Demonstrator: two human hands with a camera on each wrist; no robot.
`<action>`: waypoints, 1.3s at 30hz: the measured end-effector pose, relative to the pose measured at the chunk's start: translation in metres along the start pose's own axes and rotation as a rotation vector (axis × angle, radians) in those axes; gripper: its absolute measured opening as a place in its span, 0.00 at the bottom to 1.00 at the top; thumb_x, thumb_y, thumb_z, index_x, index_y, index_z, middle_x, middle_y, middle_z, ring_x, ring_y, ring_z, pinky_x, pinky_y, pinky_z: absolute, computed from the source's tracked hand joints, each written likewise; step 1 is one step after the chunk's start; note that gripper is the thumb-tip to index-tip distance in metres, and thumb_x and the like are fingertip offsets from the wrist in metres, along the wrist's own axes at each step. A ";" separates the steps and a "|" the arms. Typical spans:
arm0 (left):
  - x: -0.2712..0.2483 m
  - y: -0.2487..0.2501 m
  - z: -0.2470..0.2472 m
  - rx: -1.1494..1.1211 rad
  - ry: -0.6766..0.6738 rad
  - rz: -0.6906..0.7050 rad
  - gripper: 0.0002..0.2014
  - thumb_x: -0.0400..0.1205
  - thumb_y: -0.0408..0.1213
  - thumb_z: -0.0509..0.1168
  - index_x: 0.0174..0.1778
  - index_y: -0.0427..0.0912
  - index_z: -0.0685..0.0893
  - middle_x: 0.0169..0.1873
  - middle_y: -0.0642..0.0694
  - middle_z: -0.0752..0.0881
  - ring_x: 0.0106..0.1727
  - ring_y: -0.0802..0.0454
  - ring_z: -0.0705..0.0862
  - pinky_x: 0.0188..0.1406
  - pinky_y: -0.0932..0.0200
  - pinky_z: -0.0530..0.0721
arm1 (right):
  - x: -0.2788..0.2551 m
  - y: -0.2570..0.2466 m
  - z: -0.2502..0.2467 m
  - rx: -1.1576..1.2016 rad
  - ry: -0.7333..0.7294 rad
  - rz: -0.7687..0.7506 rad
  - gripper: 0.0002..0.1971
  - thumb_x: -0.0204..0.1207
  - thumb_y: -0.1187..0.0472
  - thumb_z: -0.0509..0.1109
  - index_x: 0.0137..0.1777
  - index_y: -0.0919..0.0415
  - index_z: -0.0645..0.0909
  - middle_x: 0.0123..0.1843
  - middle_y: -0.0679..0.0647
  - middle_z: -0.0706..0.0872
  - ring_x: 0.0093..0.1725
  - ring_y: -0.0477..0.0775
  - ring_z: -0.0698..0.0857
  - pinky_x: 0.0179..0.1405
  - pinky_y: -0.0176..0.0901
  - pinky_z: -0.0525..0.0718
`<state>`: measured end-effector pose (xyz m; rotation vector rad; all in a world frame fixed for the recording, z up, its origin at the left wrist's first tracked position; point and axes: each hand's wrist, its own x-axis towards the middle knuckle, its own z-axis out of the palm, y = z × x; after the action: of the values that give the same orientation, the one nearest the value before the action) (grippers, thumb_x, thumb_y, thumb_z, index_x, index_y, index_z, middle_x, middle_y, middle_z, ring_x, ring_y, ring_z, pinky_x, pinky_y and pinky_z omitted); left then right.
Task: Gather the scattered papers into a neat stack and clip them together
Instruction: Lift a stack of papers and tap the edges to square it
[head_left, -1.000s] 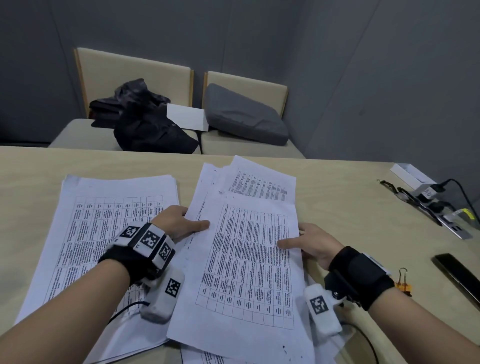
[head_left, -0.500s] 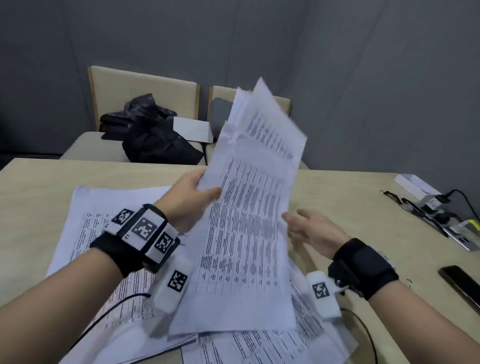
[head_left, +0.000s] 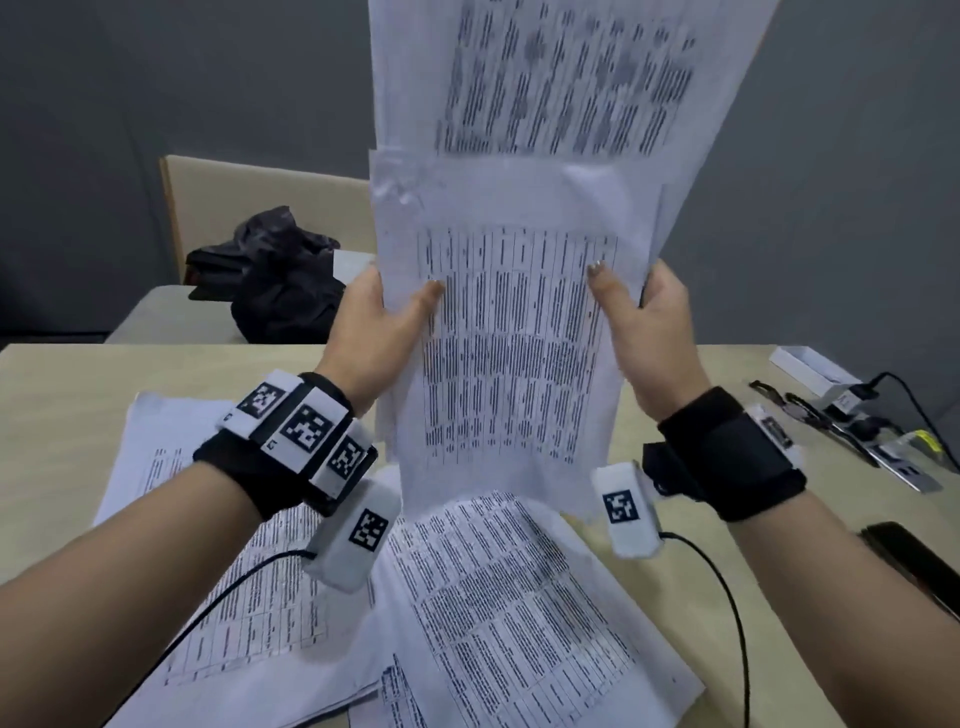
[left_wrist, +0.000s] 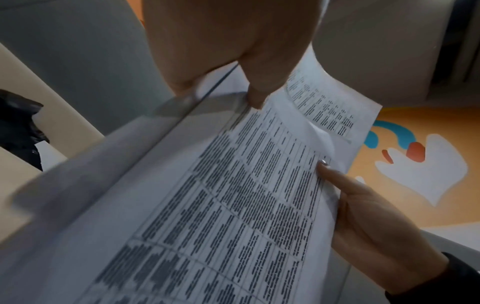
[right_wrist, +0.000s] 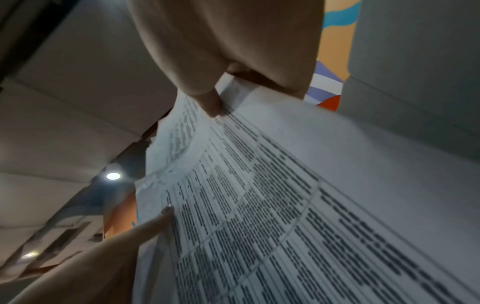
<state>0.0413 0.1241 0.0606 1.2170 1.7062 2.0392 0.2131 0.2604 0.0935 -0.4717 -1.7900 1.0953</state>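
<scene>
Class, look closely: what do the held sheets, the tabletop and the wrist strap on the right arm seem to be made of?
Held sheets: thin matte white paper; they bend and curl, printed with tables.
Tabletop: probably pale wood laminate, smooth, with faint grain.
Wrist strap: black fabric, soft-looking and matte; exact textile unclear.

Pretty dim, flat indoor light overall, no hard shadows in the head view, just soft grey shade under the held sheets (head_left: 519, 332) onto the tabletop (head_left: 62, 415). Heavy motion blur on the print toward the top of the frame, sharper on the loose pages (head_left: 509, 597) lower down. Wide-angle bending at the edges. Right wrist view darkest and noisiest, two round ceiling lights (right_wrist: 113, 176) glaring at left. Left wrist view smeared at lower left, colours washed out.
</scene>
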 end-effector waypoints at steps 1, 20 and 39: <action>-0.001 -0.001 0.001 0.004 -0.007 -0.002 0.08 0.83 0.41 0.65 0.57 0.53 0.80 0.51 0.58 0.87 0.52 0.59 0.87 0.55 0.57 0.86 | -0.003 0.006 0.000 0.017 -0.004 0.021 0.14 0.85 0.60 0.65 0.69 0.60 0.77 0.63 0.46 0.86 0.65 0.42 0.84 0.68 0.39 0.80; 0.001 -0.012 0.016 -0.055 -0.033 -0.061 0.12 0.81 0.36 0.68 0.60 0.50 0.80 0.53 0.56 0.88 0.54 0.62 0.87 0.54 0.64 0.85 | -0.011 0.024 -0.002 0.032 0.167 0.069 0.16 0.83 0.62 0.66 0.71 0.59 0.75 0.69 0.50 0.84 0.70 0.44 0.81 0.73 0.43 0.77; -0.021 -0.046 0.010 -0.073 -0.047 -0.193 0.14 0.80 0.32 0.68 0.62 0.45 0.79 0.50 0.55 0.88 0.47 0.66 0.88 0.48 0.65 0.87 | -0.011 0.018 0.000 -0.064 0.099 0.173 0.26 0.80 0.64 0.70 0.74 0.57 0.63 0.65 0.48 0.82 0.62 0.44 0.84 0.70 0.48 0.81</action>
<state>0.0461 0.1319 0.0101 1.0265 1.6435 1.9265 0.2160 0.2619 0.0729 -0.7187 -1.7254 1.1154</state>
